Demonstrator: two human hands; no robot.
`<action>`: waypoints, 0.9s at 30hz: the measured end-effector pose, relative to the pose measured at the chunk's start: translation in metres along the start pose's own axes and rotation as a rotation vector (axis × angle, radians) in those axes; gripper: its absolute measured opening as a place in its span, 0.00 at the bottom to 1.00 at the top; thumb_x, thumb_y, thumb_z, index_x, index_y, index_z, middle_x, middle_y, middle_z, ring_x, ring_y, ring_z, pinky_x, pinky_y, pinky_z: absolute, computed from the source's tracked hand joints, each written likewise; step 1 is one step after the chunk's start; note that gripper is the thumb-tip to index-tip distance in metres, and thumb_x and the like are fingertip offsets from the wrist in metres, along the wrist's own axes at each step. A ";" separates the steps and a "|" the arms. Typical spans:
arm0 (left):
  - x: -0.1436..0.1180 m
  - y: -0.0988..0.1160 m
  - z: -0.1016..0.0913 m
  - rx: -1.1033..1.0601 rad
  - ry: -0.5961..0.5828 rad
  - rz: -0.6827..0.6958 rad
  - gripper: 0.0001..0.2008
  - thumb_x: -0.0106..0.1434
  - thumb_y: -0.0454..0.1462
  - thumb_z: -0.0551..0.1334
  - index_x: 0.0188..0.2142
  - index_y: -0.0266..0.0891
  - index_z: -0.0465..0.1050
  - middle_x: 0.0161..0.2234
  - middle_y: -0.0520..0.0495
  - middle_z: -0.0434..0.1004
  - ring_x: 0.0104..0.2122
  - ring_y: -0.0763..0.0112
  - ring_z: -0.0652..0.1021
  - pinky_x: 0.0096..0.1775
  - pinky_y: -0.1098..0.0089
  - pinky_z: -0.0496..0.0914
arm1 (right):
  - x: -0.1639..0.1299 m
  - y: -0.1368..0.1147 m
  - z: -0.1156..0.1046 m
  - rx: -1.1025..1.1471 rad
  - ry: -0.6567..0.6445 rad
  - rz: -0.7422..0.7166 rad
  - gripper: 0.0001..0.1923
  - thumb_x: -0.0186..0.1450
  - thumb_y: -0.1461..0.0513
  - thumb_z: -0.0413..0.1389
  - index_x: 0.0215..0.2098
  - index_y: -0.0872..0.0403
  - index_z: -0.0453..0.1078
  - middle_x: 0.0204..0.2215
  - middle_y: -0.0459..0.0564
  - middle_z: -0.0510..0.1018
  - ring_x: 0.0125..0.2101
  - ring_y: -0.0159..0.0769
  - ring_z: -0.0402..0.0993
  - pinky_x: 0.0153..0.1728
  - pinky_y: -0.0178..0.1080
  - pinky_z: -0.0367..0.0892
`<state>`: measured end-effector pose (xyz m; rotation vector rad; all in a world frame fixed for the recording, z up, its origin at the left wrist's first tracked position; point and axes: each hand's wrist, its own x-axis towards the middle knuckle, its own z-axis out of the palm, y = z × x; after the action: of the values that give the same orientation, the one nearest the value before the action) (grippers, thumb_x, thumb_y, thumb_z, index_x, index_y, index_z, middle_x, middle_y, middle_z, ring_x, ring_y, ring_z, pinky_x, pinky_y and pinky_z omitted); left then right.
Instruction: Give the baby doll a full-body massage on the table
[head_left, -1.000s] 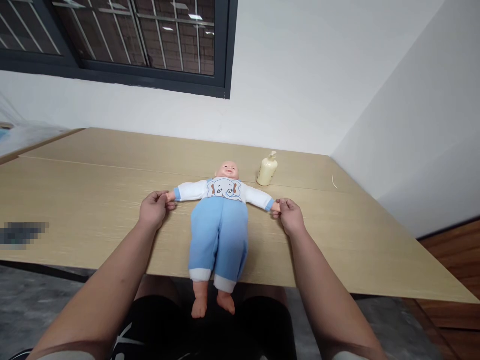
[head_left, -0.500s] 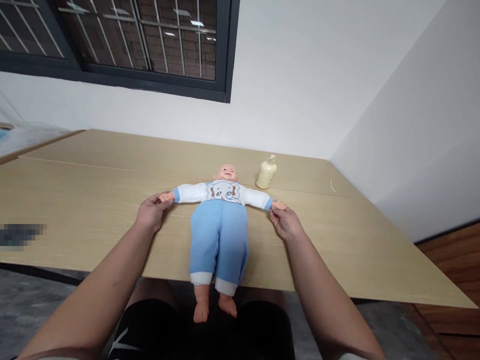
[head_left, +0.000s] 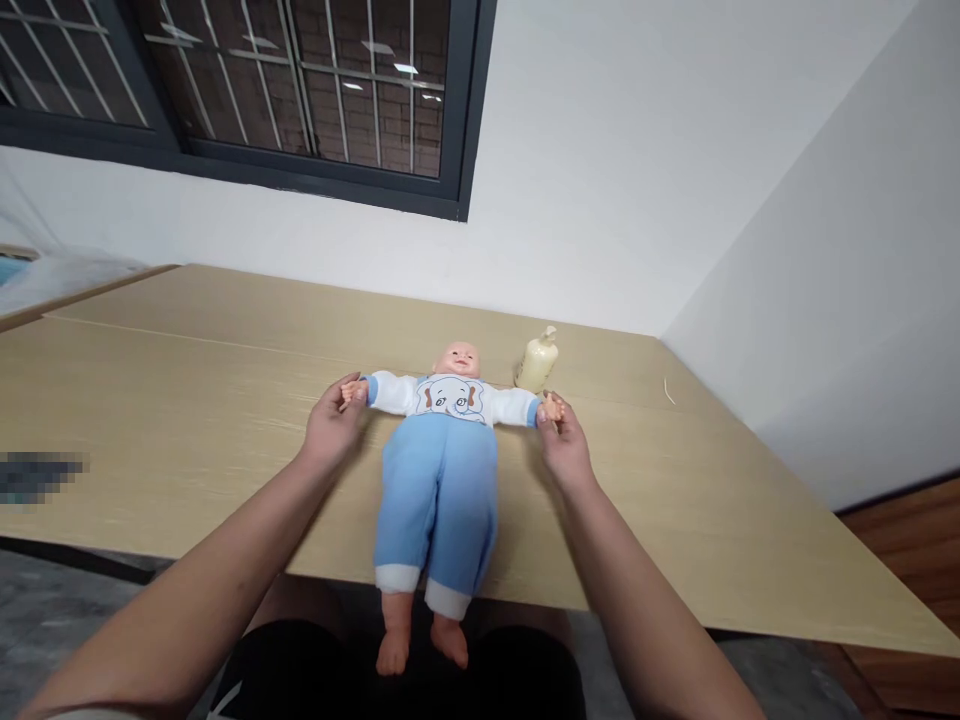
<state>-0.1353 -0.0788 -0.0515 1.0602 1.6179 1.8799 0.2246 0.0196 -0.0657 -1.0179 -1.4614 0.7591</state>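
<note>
Left hand pinches doll's tiny hand at its outstretched arm; doll lies face up on wood table w/ feet hanging over near edge. Right hand grips doll's other hand, just beside cream bottle standing behind.

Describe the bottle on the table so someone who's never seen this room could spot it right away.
Start at the long wooden table under the dark-framed window. A baby doll in blue trousers lies on its back there, each arm held by a hand. The bottle stands upright just beyond the doll's arm at the person's right hand: small, cream-coloured, pump-topped, the only container on the table.
</note>
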 end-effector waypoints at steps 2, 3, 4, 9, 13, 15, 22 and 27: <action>0.003 0.008 0.011 0.042 -0.040 0.047 0.27 0.61 0.51 0.66 0.53 0.37 0.74 0.55 0.37 0.77 0.56 0.55 0.75 0.61 0.55 0.65 | 0.005 -0.009 0.010 -0.010 -0.042 -0.029 0.31 0.65 0.45 0.57 0.60 0.51 0.68 0.61 0.56 0.71 0.61 0.46 0.66 0.64 0.52 0.58; 0.004 0.012 0.017 0.055 -0.062 0.066 0.27 0.62 0.51 0.65 0.55 0.37 0.74 0.56 0.38 0.76 0.56 0.56 0.75 0.62 0.55 0.65 | 0.007 -0.014 0.017 -0.009 -0.067 -0.040 0.31 0.65 0.45 0.58 0.61 0.51 0.67 0.61 0.56 0.70 0.61 0.45 0.66 0.64 0.52 0.58; 0.004 0.016 0.025 0.070 -0.089 0.088 0.28 0.62 0.50 0.65 0.56 0.38 0.73 0.57 0.38 0.76 0.57 0.56 0.75 0.62 0.55 0.64 | 0.009 -0.020 0.025 -0.014 -0.098 -0.053 0.32 0.64 0.46 0.59 0.62 0.51 0.67 0.61 0.56 0.70 0.61 0.46 0.66 0.64 0.51 0.58; -0.006 0.026 0.055 0.348 -0.409 0.370 0.34 0.59 0.43 0.67 0.64 0.37 0.66 0.66 0.36 0.65 0.65 0.51 0.66 0.66 0.51 0.59 | 0.006 -0.044 0.060 -0.234 -0.357 -0.262 0.38 0.58 0.46 0.66 0.63 0.48 0.67 0.64 0.56 0.67 0.65 0.53 0.60 0.65 0.56 0.56; -0.017 0.021 0.056 0.567 -0.613 0.598 0.30 0.61 0.37 0.60 0.64 0.39 0.67 0.67 0.39 0.62 0.67 0.53 0.63 0.67 0.50 0.58 | -0.009 -0.048 0.069 -0.467 -0.507 -0.451 0.37 0.58 0.43 0.65 0.61 0.47 0.70 0.65 0.56 0.67 0.69 0.61 0.48 0.66 0.65 0.47; -0.019 0.017 0.052 0.604 -0.637 0.646 0.29 0.62 0.36 0.59 0.64 0.40 0.67 0.67 0.40 0.63 0.67 0.55 0.64 0.67 0.50 0.59 | -0.016 -0.046 0.070 -0.516 -0.521 -0.487 0.37 0.57 0.43 0.65 0.61 0.46 0.71 0.65 0.55 0.67 0.70 0.63 0.46 0.66 0.68 0.45; -0.012 0.002 0.045 0.520 -0.353 0.529 0.33 0.59 0.45 0.68 0.63 0.41 0.66 0.65 0.38 0.66 0.64 0.51 0.67 0.65 0.51 0.61 | -0.010 -0.030 0.067 -0.179 -0.245 -0.304 0.31 0.57 0.52 0.67 0.58 0.49 0.72 0.62 0.56 0.70 0.65 0.53 0.60 0.66 0.56 0.55; 0.017 -0.027 0.040 -0.055 0.159 0.007 0.26 0.54 0.47 0.71 0.49 0.39 0.71 0.48 0.42 0.78 0.49 0.59 0.78 0.57 0.58 0.70 | 0.016 0.000 0.047 0.232 0.220 0.159 0.21 0.57 0.53 0.65 0.45 0.54 0.74 0.47 0.53 0.80 0.51 0.45 0.75 0.57 0.49 0.68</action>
<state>-0.1184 -0.0349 -0.0727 0.9145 1.6390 2.0466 0.1789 0.0379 -0.0662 -1.0111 -1.0870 0.8793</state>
